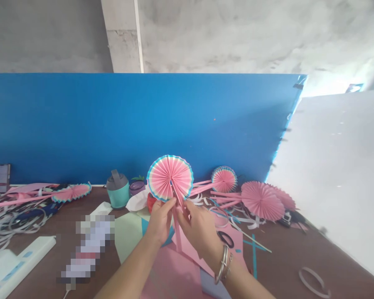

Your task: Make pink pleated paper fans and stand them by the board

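Note:
A round pleated paper fan (170, 176), pink with a cream and blue rim, stands upright in front of me, spread to a full circle. My left hand (161, 218) pinches it at the lower left, where the handle strips begin. On the other side my right hand (197, 222) has its fingers closed on the fan's pink handle strip, close to the left fingertips. A small gap shows just under the fan's centre. Below both hands lie pink paper sheets (174, 276) and a pale green sheet (126, 236).
More finished fans lie at the right, one plain pink (262, 201) and one blue-rimmed (225, 179). Scissors (226, 239) rest on the paper. A teal cup (117, 193), a white power strip (25, 265) and tangled white strips (3, 224) are at the left. A blue partition (127, 124) stands behind.

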Tool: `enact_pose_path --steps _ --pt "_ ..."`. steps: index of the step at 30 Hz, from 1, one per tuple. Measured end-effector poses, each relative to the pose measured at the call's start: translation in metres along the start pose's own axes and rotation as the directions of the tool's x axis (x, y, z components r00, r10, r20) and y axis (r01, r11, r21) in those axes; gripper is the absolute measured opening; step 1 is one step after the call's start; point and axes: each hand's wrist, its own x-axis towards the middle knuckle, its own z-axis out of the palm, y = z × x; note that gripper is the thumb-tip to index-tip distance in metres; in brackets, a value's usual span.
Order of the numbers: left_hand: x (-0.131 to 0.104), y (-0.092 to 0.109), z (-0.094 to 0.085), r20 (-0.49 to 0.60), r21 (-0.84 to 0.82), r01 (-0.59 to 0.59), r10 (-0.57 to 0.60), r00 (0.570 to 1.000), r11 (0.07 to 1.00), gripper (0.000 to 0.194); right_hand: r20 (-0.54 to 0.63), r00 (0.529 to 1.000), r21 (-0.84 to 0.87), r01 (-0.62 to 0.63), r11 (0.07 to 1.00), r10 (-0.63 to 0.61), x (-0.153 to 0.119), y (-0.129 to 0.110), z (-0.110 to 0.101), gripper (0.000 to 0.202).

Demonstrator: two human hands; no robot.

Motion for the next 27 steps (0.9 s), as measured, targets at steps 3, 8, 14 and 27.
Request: enact_pose_path --steps 3,8,14,27 --pt "-0.002 0.003 0.005 -0.040 -0.044 0.042 -0.044 0.998 0.998 0.020 0.017 0.999 -0.040 0.041 0.998 -0.040 -0.001 0.001 0.000 0.026" --pt "-0.008 0.007 0.014 0.013 -0.116 0.088 -0.087 0.996 0.989 0.026 0.045 0.998 -0.125 0.048 0.991 -0.043 0.000 0.002 0.000 0.028" --pt "-0.008 0.006 0.014 -0.044 -0.116 0.110 -0.115 0.992 0.987 0.027 0.144 0.989 -0.148 0.048 0.988 -0.027 0.000 -0.003 -0.005 0.026" --pt "-0.008 0.001 0.009 -0.101 -0.166 0.286 -0.305 0.947 0.944 0.015 -0.039 0.992 0.160 -0.109 0.981 0.117 0.013 0.002 -0.038 0.015"
